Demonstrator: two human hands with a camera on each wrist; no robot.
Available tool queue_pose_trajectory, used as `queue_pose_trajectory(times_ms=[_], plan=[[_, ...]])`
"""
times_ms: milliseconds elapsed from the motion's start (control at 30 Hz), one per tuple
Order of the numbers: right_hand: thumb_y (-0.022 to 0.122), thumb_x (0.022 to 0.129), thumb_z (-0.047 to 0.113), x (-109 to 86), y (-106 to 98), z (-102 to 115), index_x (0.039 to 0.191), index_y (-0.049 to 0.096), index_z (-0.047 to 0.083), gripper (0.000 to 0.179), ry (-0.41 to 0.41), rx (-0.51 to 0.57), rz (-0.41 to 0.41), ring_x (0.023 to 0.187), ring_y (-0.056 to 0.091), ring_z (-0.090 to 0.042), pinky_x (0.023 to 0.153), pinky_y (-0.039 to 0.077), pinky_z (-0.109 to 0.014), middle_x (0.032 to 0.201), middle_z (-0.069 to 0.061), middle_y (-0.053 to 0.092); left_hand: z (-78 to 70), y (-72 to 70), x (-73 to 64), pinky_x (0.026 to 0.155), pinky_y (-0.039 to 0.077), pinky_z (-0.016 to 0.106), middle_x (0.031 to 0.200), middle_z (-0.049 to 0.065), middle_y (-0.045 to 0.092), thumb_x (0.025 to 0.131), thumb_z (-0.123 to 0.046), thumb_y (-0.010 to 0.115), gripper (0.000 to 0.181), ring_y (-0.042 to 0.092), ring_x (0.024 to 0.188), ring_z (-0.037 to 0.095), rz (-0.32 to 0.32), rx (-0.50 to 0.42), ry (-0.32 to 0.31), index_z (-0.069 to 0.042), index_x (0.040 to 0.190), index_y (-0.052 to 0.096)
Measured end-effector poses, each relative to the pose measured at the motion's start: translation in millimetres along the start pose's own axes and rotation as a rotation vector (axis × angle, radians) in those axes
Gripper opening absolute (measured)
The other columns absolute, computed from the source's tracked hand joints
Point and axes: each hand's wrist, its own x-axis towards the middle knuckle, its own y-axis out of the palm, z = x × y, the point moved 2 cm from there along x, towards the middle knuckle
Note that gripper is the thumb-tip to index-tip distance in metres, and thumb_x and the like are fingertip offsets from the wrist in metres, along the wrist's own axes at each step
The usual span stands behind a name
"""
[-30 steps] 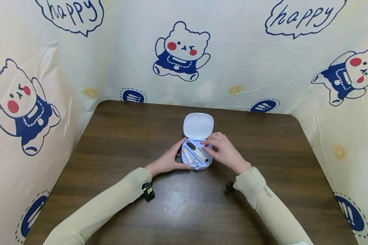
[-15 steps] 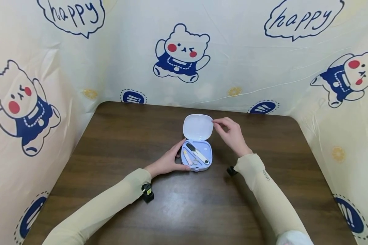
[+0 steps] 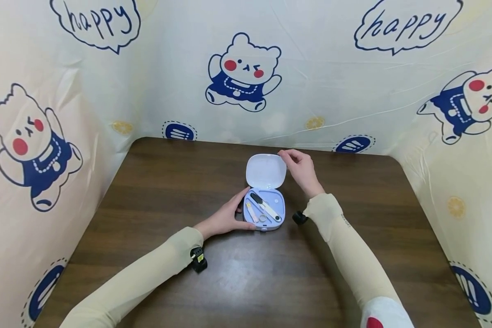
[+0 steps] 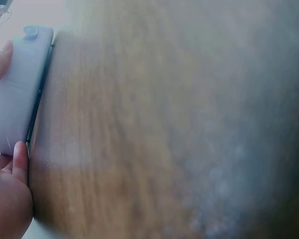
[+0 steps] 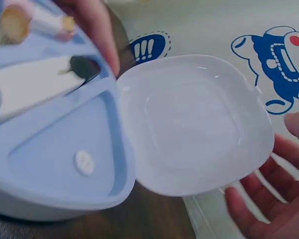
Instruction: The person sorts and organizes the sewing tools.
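Note:
A small light-blue case stands on the table with its pale lid raised on the far side. My left hand grips the case's left side, thumb along the front and fingers behind. Beside the lid's far right corner is my right hand; in the right wrist view its fingers reach behind the lid's edge, the thumb apart from it. Inside the case lie a white tool with a black end, a small ring, a pink-and-yellow stick-like piece and a round white button-like piece.
The brown wooden table extends around the case on all sides. A printed cloth hangs behind its far edge and at both sides. A black wrist camera sits under the right forearm.
My right hand has left the case's right compartment and moved away and up to the lid's far right corner. The left hand still holds the case in place.

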Motion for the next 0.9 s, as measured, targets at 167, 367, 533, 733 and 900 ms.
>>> queue_pose_trajectory(times_ms=[167, 367, 533, 733, 900], plan=[[0.062, 0.104, 0.048, 3.7, 2, 4, 0.121, 0.075, 0.007, 0.046, 0.078, -0.017, 0.095, 0.100, 0.059, -0.027, 0.086, 0.052, -0.036, 0.118, -0.012, 0.072, -0.5, -0.3, -0.2, 0.110, 0.045, 0.039, 0.171, 0.009, 0.022, 0.083, -0.040, 0.090, 0.117, 0.048, 0.137, 0.022, 0.004, -0.007, 0.000, -0.024, 0.169, 0.011], [0.064, 0.102, 0.050, 4.7, 3, 5, 0.123, 0.075, 0.008, 0.048, 0.115, 0.021, 0.129, 0.103, 0.060, -0.029, 0.094, 0.054, -0.050, 0.121, -0.012, 0.071, -0.3, -1.1, -0.3, 0.110, 0.045, 0.039, 0.170, 0.009, 0.023, 0.083, -0.040, 0.090, 0.117, 0.048, 0.136, 0.022, 0.006, -0.010, -0.003, -0.023, 0.169, 0.012], [0.066, 0.101, 0.049, 1.0, 1, 7, 0.124, 0.075, 0.009, 0.047, 0.152, 0.075, 0.152, 0.106, 0.060, -0.028, 0.096, 0.054, -0.050, 0.123, -0.011, 0.070, -0.4, -1.1, -0.2, 0.110, 0.045, 0.040, 0.170, 0.008, 0.023, 0.083, -0.040, 0.090, 0.118, 0.048, 0.136, 0.022, 0.006, -0.008, -0.001, -0.023, 0.169, 0.012], [0.065, 0.103, 0.043, -2.0, -3, 9, 0.127, 0.072, 0.007, 0.044, 0.134, 0.107, 0.201, 0.110, 0.063, -0.030, 0.096, 0.057, -0.047, 0.126, -0.013, 0.068, -0.8, -1.1, 0.0, 0.110, 0.046, 0.040, 0.171, 0.008, 0.022, 0.083, -0.040, 0.090, 0.118, 0.045, 0.139, 0.022, 0.006, -0.017, 0.007, -0.023, 0.169, 0.011], [0.066, 0.104, 0.040, -6.7, -5, 11, 0.127, 0.072, 0.006, 0.041, 0.115, 0.109, 0.227, 0.110, 0.063, -0.031, 0.095, 0.058, -0.047, 0.126, -0.014, 0.068, -0.5, -0.8, 0.2, 0.109, 0.046, 0.039, 0.170, 0.007, 0.023, 0.083, -0.039, 0.090, 0.117, 0.045, 0.139, 0.021, 0.007, -0.018, 0.009, -0.024, 0.169, 0.012]])
